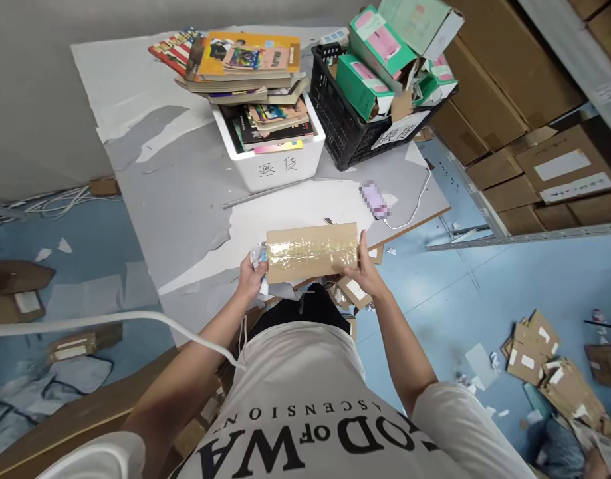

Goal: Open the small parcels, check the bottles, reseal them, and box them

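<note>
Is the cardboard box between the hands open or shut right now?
Shut on its upper face: the cardboard box has shiny clear tape running along it, with no flap raised there. I cannot tell about the underside.

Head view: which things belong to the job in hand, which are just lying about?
In the job:
taped box, held between left hand and right hand
pale crumpled scrap at the left hand, identity unclear

Seemingly lying about:
phone
white bin of books
black crate with green boxes
loose cardboard on the floor
</note>
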`<state>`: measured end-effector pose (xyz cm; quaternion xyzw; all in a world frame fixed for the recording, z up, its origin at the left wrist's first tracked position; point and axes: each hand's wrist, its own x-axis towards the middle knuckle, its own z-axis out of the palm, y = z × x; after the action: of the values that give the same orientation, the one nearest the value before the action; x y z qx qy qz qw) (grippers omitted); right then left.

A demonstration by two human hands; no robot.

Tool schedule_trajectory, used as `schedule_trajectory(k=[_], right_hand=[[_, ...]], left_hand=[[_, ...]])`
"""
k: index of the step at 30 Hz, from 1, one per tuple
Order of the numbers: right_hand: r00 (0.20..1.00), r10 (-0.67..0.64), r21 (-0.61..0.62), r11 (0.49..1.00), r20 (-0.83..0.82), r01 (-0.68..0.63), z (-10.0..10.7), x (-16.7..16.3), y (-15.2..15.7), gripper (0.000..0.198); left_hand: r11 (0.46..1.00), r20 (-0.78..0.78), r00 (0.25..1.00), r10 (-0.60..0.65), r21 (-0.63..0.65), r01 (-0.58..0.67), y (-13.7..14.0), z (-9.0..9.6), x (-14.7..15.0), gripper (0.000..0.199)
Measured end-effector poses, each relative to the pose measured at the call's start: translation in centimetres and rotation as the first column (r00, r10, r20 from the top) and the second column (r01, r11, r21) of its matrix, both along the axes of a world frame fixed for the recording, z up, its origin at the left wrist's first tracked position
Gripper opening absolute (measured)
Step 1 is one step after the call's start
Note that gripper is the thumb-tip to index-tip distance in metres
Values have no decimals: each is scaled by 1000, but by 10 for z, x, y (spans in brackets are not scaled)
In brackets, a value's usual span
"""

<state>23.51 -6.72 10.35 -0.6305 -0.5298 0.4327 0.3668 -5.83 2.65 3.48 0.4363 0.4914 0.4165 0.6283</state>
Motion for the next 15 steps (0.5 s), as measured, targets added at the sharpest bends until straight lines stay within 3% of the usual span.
schedule_trajectory(k=[4, 8, 11, 15], right_hand=[[956, -293, 61, 954, -22, 294, 13, 39, -53, 86], [818, -574, 61, 817, -12, 574, 23, 78, -120, 64], [721, -693, -68, 719, 4, 692, 27, 108, -171, 54], [632, -775, -298, 596, 30, 745, 17, 144, -220, 50]], left_hand=[[970, 80, 968, -238, -28, 241, -15, 24, 48, 90], [860, 194, 861, -471, -118, 497, -48, 32, 98, 94], [738, 247, 773, -585, -233, 633, -79, 27, 138, 84], [617, 298, 744, -598, -420, 665, -121, 4, 194, 71]])
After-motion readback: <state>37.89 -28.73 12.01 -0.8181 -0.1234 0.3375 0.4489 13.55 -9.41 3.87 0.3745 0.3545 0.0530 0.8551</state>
